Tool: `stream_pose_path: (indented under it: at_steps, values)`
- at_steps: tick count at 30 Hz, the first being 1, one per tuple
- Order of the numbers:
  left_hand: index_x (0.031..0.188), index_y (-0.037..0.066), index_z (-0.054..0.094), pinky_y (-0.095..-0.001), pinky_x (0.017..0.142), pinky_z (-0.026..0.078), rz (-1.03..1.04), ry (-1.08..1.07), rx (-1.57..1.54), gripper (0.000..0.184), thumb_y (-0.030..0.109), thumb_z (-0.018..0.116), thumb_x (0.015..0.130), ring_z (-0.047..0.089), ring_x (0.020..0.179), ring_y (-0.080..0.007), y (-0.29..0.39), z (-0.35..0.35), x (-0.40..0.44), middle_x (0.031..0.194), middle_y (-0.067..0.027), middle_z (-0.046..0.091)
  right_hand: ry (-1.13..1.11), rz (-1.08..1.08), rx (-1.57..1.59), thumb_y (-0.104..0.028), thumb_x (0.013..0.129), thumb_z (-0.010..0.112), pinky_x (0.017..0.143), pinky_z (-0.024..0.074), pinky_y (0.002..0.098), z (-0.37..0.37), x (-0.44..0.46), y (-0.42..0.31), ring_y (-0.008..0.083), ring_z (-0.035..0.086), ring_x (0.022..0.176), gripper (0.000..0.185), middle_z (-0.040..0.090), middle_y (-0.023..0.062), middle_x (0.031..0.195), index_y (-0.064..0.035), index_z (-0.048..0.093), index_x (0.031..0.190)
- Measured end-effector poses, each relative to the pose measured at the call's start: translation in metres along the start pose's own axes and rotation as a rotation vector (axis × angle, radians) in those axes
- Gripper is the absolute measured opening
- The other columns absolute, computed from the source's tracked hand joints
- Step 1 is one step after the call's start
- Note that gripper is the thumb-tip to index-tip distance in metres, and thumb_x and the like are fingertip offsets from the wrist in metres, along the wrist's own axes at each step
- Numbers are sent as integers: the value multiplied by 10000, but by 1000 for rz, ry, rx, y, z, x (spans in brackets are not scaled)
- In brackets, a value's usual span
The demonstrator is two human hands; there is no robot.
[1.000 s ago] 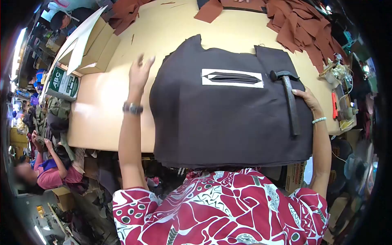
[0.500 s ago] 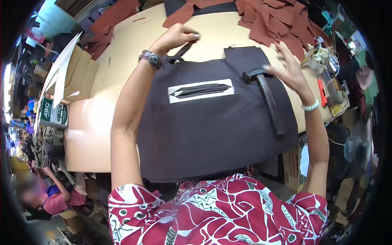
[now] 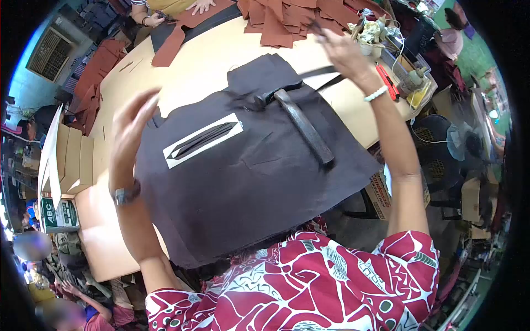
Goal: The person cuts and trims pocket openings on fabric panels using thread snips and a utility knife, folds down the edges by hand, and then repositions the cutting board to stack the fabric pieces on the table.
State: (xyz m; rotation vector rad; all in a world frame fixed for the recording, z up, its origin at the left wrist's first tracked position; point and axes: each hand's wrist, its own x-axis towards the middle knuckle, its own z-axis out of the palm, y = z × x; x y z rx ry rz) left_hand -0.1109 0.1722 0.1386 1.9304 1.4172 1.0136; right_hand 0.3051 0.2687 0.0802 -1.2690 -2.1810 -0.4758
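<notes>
A dark brown fabric panel (image 3: 237, 187) is spread in front of me. A white-bordered opening (image 3: 229, 122) with dark folded fabric inside sits on it. Across its right side lies a hammer (image 3: 303, 128), handle towards me. My left hand (image 3: 132, 124), slightly blurred, is raised over the panel's left edge, fingers stretched out and holding nothing. Beyond the right edge, my right hand (image 3: 345, 52) is lifted with its fingers closed on a dark strap. That strap (image 3: 323, 71) runs from near the hammer head and passes behind the hand; its end at the fingertips is blurred.
Red-brown fabric pieces (image 3: 276, 25) are piled at the table's far side, where another person's hand (image 3: 200, 5) rests. A red cutter (image 3: 388, 83) lies by a cluttered tray (image 3: 417, 91) at right. Cardboard boxes (image 3: 72, 160) and a green ABC box (image 3: 59, 214) stand left.
My left hand has let go of a strap and opened. My right hand has moved up from beside the hammer and now grips a strap. The view has turned, and the panel appears rotated.
</notes>
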Motion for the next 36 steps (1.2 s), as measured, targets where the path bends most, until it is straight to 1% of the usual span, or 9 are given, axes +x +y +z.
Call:
stream_pose_path:
  at_steps: [3,5,9,10,13,17,19,23,36]
  values:
    - [1205,-21,531,-336,940,400,-235,213,119,438,265,582,878,484,1163,-252,-81,-34,-80,1286,-177,486,-6,-229,-463,-238,908,502,511,503,407,-5,-39,76,335,604,558,229,598,140,665,-51,592,1003]
    - [1293,-57,423,-387,1007,333,-491,456,392,633,360,610,855,422,1221,-306,-99,-38,-138,1285,-210,472,-188,311,-364,-309,879,530,542,508,414,-10,-52,77,334,627,637,295,619,153,828,-62,585,1029]
    - [1254,-73,450,-316,907,409,-943,478,-70,633,406,594,866,528,1030,-222,-143,-26,-236,1112,-158,560,-192,70,-401,-390,836,573,732,486,451,1,-77,50,318,601,890,454,567,192,996,-13,544,1085]
    - [1219,-72,477,-307,858,425,-935,515,-249,595,390,601,864,537,980,-204,-118,-7,-238,1072,-138,570,-94,120,-134,-401,846,557,777,463,433,12,-84,31,330,564,958,449,568,191,943,7,553,1033]
    - [1113,-69,548,-290,738,457,-717,571,-406,497,341,634,846,553,823,-157,-110,24,-244,951,-89,594,-852,784,660,-410,919,483,838,439,292,10,-88,-16,187,575,952,476,621,112,1023,24,579,1089]
    - [1053,-72,568,-280,790,482,-809,481,-525,413,229,689,798,597,865,-161,-85,26,-231,990,-117,627,-576,997,1346,-318,913,528,927,384,250,6,-115,-40,131,533,1029,486,573,77,1175,70,516,1206]
    - [1051,-67,567,-278,748,513,-838,493,-598,395,160,720,766,615,836,-167,-78,27,-226,990,-129,631,-549,802,1095,-281,900,550,954,372,254,-3,-122,-48,139,519,1076,488,554,92,1205,61,491,1243]
    - [1078,-67,554,-282,712,542,-763,517,-603,447,87,759,713,634,810,-181,-78,25,-227,982,-146,631,-573,1003,1320,-194,867,574,969,379,279,2,-140,-37,171,521,1109,500,537,100,1228,42,443,1289]
    - [1168,-72,487,-293,770,521,-745,455,-883,514,127,706,748,625,872,-188,-93,32,-224,1032,-153,613,-659,950,1217,-115,805,634,988,382,313,-4,-124,-34,175,504,1147,587,490,115,1290,45,391,1314]
